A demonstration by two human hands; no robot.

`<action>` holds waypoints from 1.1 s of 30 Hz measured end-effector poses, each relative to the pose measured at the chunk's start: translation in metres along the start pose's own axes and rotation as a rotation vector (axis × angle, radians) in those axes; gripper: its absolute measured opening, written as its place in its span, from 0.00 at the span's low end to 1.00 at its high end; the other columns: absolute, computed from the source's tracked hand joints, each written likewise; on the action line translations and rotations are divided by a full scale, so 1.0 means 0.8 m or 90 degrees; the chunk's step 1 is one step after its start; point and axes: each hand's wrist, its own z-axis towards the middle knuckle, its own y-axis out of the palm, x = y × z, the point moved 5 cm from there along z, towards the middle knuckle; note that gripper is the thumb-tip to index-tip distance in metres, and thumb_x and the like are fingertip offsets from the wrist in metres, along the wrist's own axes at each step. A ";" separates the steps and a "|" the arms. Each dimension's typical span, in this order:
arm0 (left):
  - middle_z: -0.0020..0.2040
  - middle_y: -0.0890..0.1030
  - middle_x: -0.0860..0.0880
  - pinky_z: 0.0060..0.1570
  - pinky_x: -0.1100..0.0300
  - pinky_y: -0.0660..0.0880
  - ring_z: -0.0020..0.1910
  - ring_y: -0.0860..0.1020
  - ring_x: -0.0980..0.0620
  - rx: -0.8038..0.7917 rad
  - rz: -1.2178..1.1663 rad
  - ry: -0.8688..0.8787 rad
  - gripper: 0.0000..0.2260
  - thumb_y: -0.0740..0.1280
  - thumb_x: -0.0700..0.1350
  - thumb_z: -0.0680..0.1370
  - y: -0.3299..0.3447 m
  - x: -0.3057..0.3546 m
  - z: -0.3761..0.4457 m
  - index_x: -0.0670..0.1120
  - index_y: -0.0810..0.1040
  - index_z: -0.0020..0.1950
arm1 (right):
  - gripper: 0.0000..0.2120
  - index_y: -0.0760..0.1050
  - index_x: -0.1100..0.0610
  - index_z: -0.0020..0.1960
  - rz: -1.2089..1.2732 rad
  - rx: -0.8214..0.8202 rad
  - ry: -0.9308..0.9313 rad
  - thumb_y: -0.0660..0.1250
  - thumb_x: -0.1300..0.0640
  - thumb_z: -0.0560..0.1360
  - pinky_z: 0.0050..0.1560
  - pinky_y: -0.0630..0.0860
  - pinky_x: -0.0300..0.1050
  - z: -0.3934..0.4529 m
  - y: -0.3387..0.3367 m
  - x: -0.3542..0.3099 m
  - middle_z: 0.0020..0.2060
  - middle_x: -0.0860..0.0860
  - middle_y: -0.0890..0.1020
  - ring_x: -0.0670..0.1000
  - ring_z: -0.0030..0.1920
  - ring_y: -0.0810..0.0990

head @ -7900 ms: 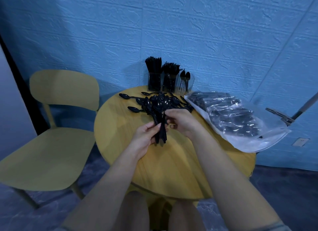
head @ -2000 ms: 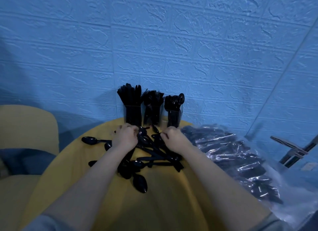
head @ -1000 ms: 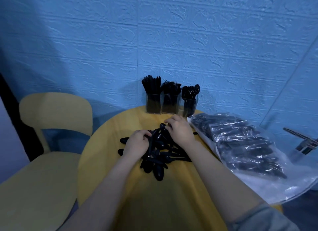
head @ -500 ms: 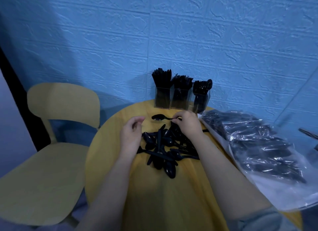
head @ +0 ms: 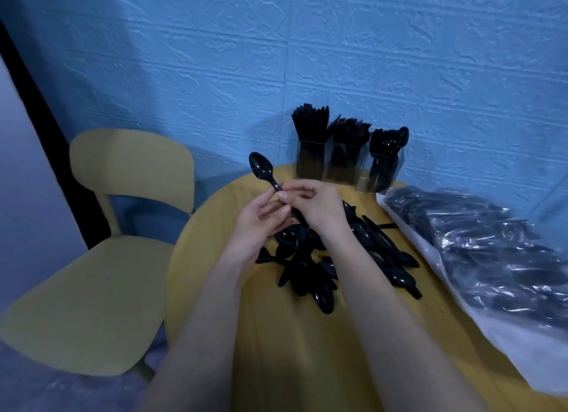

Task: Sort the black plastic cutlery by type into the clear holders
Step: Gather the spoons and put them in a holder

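A black plastic spoon (head: 261, 167) is lifted above the round yellow table (head: 295, 344), its bowl pointing up and left. My right hand (head: 313, 204) grips its handle, and my left hand (head: 261, 219) pinches the handle from below with thumb and fingers. Under both hands lies a pile of black spoons (head: 325, 267). At the table's back edge stand three clear holders: the left one with knives (head: 309, 153), the middle one with forks (head: 345, 156), the right one with spoons (head: 384, 162).
A large clear plastic bag (head: 488, 252) of black cutlery lies on the right side of the table and hangs over its edge. A yellow chair (head: 101, 258) stands to the left. The blue textured wall is right behind the holders.
My right hand has lifted one spoon off the table beside the pile. My left hand has come in and taken hold of its handle too.
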 end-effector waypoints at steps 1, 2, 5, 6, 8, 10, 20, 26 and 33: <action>0.53 0.82 0.51 0.53 0.60 0.78 0.55 0.80 0.56 0.002 0.001 -0.002 0.21 0.64 0.36 0.78 -0.002 -0.001 0.001 0.47 0.69 0.71 | 0.05 0.83 0.52 0.47 -0.005 -0.005 -0.001 0.73 0.58 0.72 0.52 0.78 0.43 0.001 0.006 0.002 0.41 0.48 0.85 0.46 0.45 0.83; 0.54 0.82 0.49 0.55 0.58 0.78 0.57 0.80 0.54 0.008 -0.005 -0.006 0.21 0.64 0.37 0.78 -0.005 -0.002 0.002 0.48 0.70 0.70 | 0.05 0.83 0.53 0.48 -0.023 -0.011 -0.005 0.72 0.57 0.72 0.53 0.78 0.42 0.002 0.010 0.003 0.42 0.48 0.85 0.46 0.46 0.83; 0.58 0.81 0.44 0.55 0.53 0.78 0.57 0.80 0.48 0.031 -0.023 -0.016 0.17 0.65 0.38 0.78 -0.015 -0.002 0.004 0.49 0.74 0.66 | 0.07 0.83 0.54 0.52 -0.080 -0.064 -0.030 0.69 0.55 0.75 0.48 0.76 0.35 0.004 0.015 0.001 0.44 0.47 0.84 0.45 0.44 0.82; 0.58 0.81 0.44 0.52 0.55 0.79 0.54 0.81 0.49 0.045 -0.023 -0.009 0.16 0.64 0.38 0.78 -0.020 0.000 0.004 0.49 0.74 0.65 | 0.08 0.83 0.53 0.53 -0.118 -0.065 -0.046 0.68 0.55 0.76 0.45 0.74 0.31 0.005 0.011 0.000 0.45 0.46 0.83 0.44 0.45 0.81; 0.55 0.82 0.47 0.45 0.60 0.80 0.47 0.83 0.51 0.105 -0.034 0.009 0.13 0.63 0.37 0.79 -0.033 0.003 0.006 0.47 0.74 0.63 | 0.09 0.82 0.52 0.54 -0.260 -0.028 -0.082 0.67 0.54 0.76 0.42 0.69 0.30 0.010 -0.002 0.003 0.48 0.45 0.81 0.45 0.48 0.77; 0.52 0.82 0.49 0.43 0.60 0.80 0.42 0.83 0.53 0.195 -0.047 0.021 0.11 0.63 0.37 0.80 -0.050 0.002 0.006 0.47 0.75 0.60 | 0.10 0.81 0.53 0.56 -0.403 -0.051 -0.090 0.66 0.54 0.77 0.48 0.68 0.35 0.013 -0.005 0.015 0.53 0.48 0.80 0.48 0.51 0.75; 0.49 0.83 0.49 0.41 0.61 0.80 0.41 0.83 0.52 0.267 -0.097 0.023 0.10 0.61 0.36 0.80 -0.060 -0.001 0.005 0.45 0.76 0.59 | 0.08 0.81 0.48 0.53 -0.635 -0.190 -0.067 0.63 0.53 0.78 0.64 0.59 0.48 0.008 0.014 0.037 0.51 0.49 0.81 0.53 0.57 0.74; 0.49 0.83 0.50 0.39 0.63 0.79 0.41 0.83 0.54 0.261 -0.065 0.030 0.10 0.61 0.37 0.80 -0.055 -0.003 0.006 0.46 0.76 0.60 | 0.07 0.80 0.53 0.52 -0.478 -0.070 -0.035 0.65 0.53 0.78 0.63 0.70 0.52 0.012 -0.007 0.038 0.49 0.52 0.82 0.54 0.54 0.77; 0.48 0.83 0.49 0.42 0.60 0.81 0.40 0.83 0.53 0.216 -0.026 0.007 0.10 0.63 0.37 0.80 -0.040 -0.007 0.008 0.46 0.76 0.59 | 0.05 0.80 0.55 0.48 -0.209 0.102 -0.032 0.68 0.54 0.76 0.39 0.70 0.28 0.015 -0.032 0.030 0.43 0.47 0.81 0.45 0.46 0.78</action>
